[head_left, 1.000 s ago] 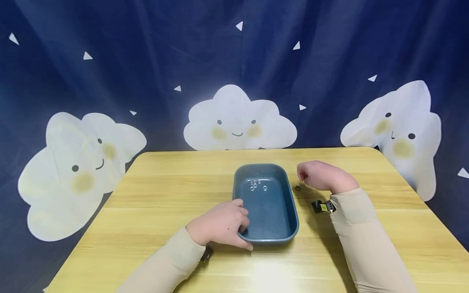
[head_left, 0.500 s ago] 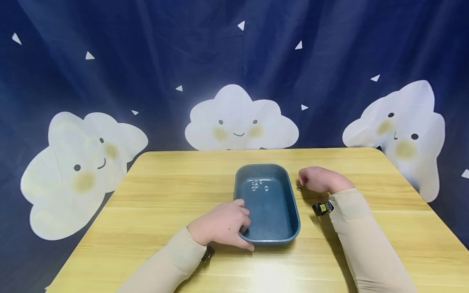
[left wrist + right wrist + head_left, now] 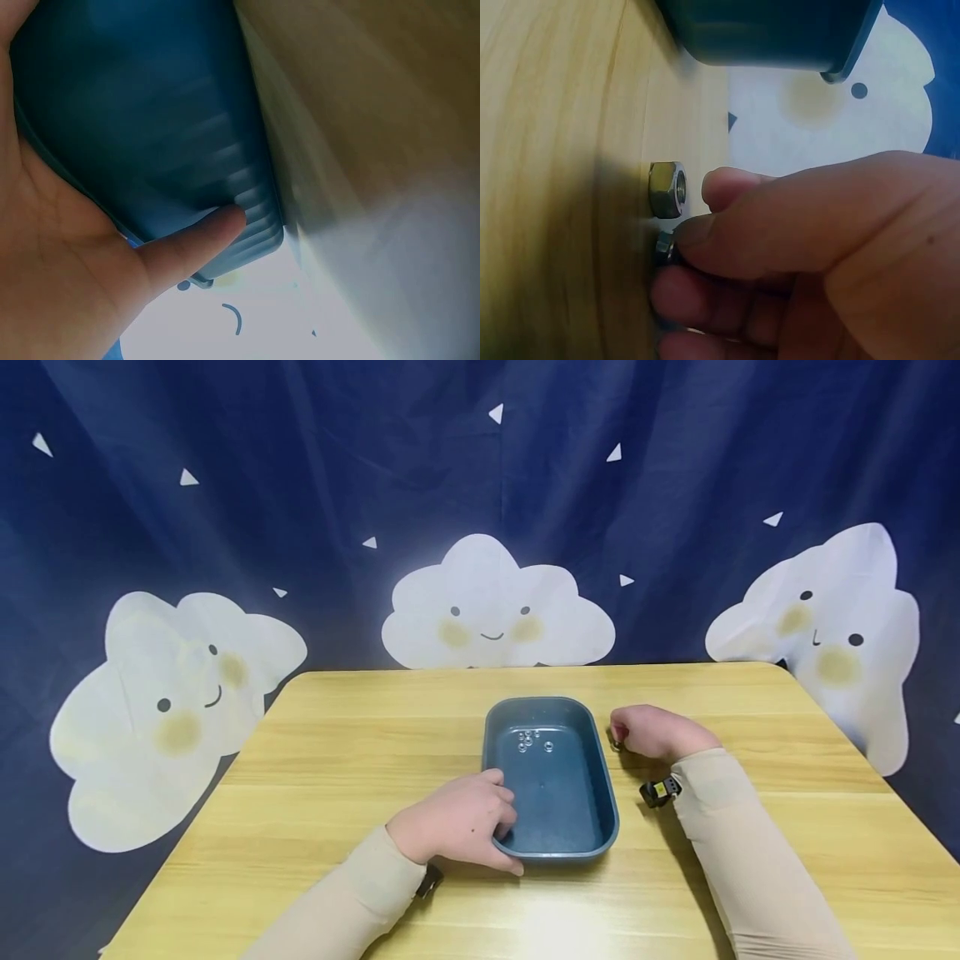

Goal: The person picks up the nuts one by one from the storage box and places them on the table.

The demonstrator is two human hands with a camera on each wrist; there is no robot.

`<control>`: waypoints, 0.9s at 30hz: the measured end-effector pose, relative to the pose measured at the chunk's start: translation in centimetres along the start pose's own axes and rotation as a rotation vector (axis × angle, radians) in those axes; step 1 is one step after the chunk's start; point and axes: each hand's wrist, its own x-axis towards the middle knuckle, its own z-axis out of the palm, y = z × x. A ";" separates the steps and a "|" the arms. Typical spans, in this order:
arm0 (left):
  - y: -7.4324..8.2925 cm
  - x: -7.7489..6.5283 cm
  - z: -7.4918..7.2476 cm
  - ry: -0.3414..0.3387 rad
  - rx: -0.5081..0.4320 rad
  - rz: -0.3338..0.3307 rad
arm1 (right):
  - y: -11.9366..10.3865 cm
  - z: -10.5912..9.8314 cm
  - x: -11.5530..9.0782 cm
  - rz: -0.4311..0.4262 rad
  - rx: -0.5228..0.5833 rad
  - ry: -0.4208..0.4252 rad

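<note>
My left hand (image 3: 457,822) grips the near-left corner of a dark blue plastic bin (image 3: 555,856), fingers over the rim and thumb along the ribbed outer wall (image 3: 240,161) in the left wrist view. Right of the bin, my right hand (image 3: 654,731) is low at the tabletop with curled fingers. In the right wrist view its thumb and fingers pinch a small hex nut (image 3: 664,247), partly hidden behind the thumb. Another metal hex nut (image 3: 667,190) sits just beside the thumb tip, apart from the fingers. Several small shiny nuts (image 3: 527,740) lie inside the bin toward its far end.
The light wooden table (image 3: 360,735) has rounded far corners. Behind it hangs a dark blue curtain (image 3: 315,485) with white smiling clouds (image 3: 495,602). A small black camera (image 3: 660,792) is strapped under the right wrist, and another camera (image 3: 429,882) under the left.
My right hand has come down toward the tabletop, its fingertips now right at the nuts there. The left hand keeps its hold on the bin, and the whole view has shifted slightly.
</note>
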 end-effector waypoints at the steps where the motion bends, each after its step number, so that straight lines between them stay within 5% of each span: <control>1: 0.0 0.0 0.0 0.001 0.000 0.002 | 0.0 0.0 0.0 0.000 -0.002 0.004; 27: -0.2 0.0 0.1 0.016 -0.006 0.017 | -0.6 -1.1 -0.3 -0.034 0.009 0.019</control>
